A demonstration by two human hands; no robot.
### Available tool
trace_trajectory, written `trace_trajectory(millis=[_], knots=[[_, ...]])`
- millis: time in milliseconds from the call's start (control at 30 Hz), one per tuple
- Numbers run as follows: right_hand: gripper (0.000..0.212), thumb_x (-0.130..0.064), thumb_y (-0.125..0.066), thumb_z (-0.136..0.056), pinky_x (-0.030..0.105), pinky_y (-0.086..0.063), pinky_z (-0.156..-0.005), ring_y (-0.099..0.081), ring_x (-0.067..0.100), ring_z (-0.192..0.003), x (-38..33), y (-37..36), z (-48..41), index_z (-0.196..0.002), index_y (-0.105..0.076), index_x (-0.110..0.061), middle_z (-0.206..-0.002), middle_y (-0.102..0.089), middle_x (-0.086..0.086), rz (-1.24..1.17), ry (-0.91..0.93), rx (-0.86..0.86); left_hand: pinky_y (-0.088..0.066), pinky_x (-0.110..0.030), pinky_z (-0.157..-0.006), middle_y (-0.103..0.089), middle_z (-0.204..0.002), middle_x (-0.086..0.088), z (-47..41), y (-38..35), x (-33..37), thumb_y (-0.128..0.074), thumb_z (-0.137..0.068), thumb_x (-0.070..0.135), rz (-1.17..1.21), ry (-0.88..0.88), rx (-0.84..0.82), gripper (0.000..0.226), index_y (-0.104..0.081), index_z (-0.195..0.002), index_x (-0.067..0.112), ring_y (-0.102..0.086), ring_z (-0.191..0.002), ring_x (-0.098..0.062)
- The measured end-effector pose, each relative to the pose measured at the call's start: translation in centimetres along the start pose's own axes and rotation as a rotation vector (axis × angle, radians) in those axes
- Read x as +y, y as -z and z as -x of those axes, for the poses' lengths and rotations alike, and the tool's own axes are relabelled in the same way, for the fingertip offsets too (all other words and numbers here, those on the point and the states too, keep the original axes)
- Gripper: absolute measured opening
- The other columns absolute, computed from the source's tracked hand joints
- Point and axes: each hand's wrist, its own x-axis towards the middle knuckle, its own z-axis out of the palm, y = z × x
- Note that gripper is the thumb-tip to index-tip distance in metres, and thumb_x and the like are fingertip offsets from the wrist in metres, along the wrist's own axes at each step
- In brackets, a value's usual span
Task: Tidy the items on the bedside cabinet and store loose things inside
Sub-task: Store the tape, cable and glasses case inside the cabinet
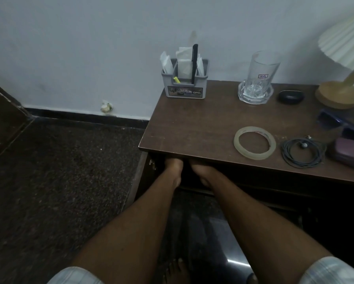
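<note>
Brown tabletop (192, 128), both hands reaching beneath its front edge.
Left hand (174, 167) and right hand (200, 171): fingers hidden, grip cannot be told; tape roll (254, 142) lies near.

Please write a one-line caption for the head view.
Both hands reach under the cabinet top.

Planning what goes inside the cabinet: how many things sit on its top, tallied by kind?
Organiser caddy: 1
Drinking glass: 1
Glass coaster: 1
Black case: 1
Lamp: 1
Tape roll: 1
Coiled cable: 1
Blue glasses: 1
Purple pouch: 1
Total: 9
</note>
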Motion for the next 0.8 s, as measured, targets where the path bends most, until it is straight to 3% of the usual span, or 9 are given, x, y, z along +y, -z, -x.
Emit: trace_trajectory(millis=[100, 200, 333, 433, 500, 567, 633, 700, 800], knots=[[0.045, -0.017, -0.033, -0.109, 0.027, -0.029, -0.115, -0.034, 0.026, -0.145, -0.1, 0.1, 0.6, -0.15, -0.035, -0.001, -0.158, -0.034, 0.015, 0.004, 0.005, -0.001, -0.049, -0.046, -0.105, -0.06, -0.133, -0.015, 0.2, 0.1, 0.3, -0.042, -0.105, 0.026, -0.061, -0.03, 0.031, 0.038, -0.051, -0.139, 0.011, -0.059, -0.12, -0.032], [0.043, -0.02, -0.04, -0.107, 0.036, -0.035, -0.115, -0.043, 0.028, -0.14, -0.3, 0.4, 1.7, -0.146, -0.044, -0.003, -0.152, -0.044, 0.014, 0.076, -0.001, 0.016, -0.05, -0.044, -0.105, -0.059, -0.136, -0.014, 0.7, 0.3, 0.5, -0.043, -0.104, 0.025, -0.108, -0.06, 0.05, 0.041, -0.048, -0.143, 0.011, -0.058, -0.121, -0.031], [0.034, -0.02, -0.052, -0.101, 0.03, -0.048, -0.087, -0.064, 0.023, -0.107, -0.8, 1.8, 3.8, -0.132, -0.06, -0.007, -0.131, -0.062, 0.013, 0.177, -0.084, 0.02, -0.052, -0.043, -0.101, -0.062, -0.132, -0.016, 2.7, 0.7, 1.0, -0.046, -0.102, 0.021, -0.214, -0.089, 0.06, 0.039, -0.053, -0.138, 0.008, -0.061, -0.118, -0.032], [0.025, -0.018, -0.06, -0.096, 0.027, -0.053, -0.066, -0.064, 0.015, -0.079, -0.8, 2.8, 5.5, -0.117, -0.066, -0.007, -0.114, -0.069, 0.013, 0.274, -0.103, -0.016, -0.051, -0.046, -0.099, -0.062, -0.127, -0.024, 4.9, 1.3, 0.8, -0.048, -0.097, 0.013, -0.337, -0.072, 0.072, 0.04, -0.053, -0.134, -0.001, -0.061, -0.117, -0.038], [0.019, -0.013, -0.062, -0.094, 0.031, -0.054, -0.069, -0.065, 0.02, -0.081, -0.9, 3.3, 7.0, -0.109, -0.068, -0.002, -0.111, -0.07, 0.02, 0.34, -0.081, -0.02, -0.055, -0.044, -0.091, -0.066, -0.114, -0.025, 6.7, 1.2, 0.6, -0.049, -0.096, 0.011, -0.373, -0.068, 0.03, 0.031, -0.06, -0.121, -0.004, -0.066, -0.103, -0.036], [0.016, -0.007, -0.06, -0.093, 0.033, -0.054, -0.071, -0.065, 0.023, -0.082, -1.1, 3.7, 8.7, -0.103, -0.07, 0.001, -0.107, -0.07, 0.025, 0.38, -0.058, -0.028, -0.053, -0.038, -0.072, -0.065, -0.092, -0.02, 8.9, 0.8, 0.6, -0.051, -0.095, 0.01, -0.377, -0.08, -0.005, 0.017, -0.064, -0.092, 0.001, -0.064, -0.077, -0.03], [0.018, -0.006, -0.058, -0.094, 0.034, -0.056, -0.07, -0.065, 0.025, -0.084, -1.6, 4.3, 10.7, -0.103, -0.072, 0.003, -0.108, -0.07, 0.027, 0.416, -0.035, -0.04, -0.047, -0.031, -0.061, -0.062, -0.077, -0.014, 10.9, 0.2, 0.7, -0.052, -0.095, 0.01, -0.377, -0.102, -0.035, 0.023, -0.06, -0.075, 0.008, -0.06, -0.065, -0.025], [0.02, -0.01, -0.059, -0.095, 0.04, -0.058, -0.074, -0.065, 0.027, -0.084, -2.3, 5.2, 13.1, -0.102, -0.072, 0.003, -0.108, -0.071, 0.028, 0.453, -0.011, -0.031, -0.048, -0.031, -0.063, -0.063, -0.074, -0.011, 12.8, -0.5, 0.4, -0.054, -0.095, 0.012, -0.394, -0.116, -0.073, 0.024, -0.062, -0.073, 0.011, -0.06, -0.066, -0.024], [0.023, -0.019, -0.061, -0.096, 0.036, -0.056, -0.065, -0.065, 0.027, -0.078, -3.5, 7.1, 16.3, -0.099, -0.073, 0.001, -0.103, -0.072, 0.026, 0.468, 0.024, 0.024, -0.054, -0.034, -0.069, -0.072, -0.084, -0.013, 15.6, -1.4, -0.1, -0.057, -0.095, 0.017, -0.429, -0.169, -0.14, 0.021, -0.068, -0.077, 0.015, -0.068, -0.078, -0.027]])
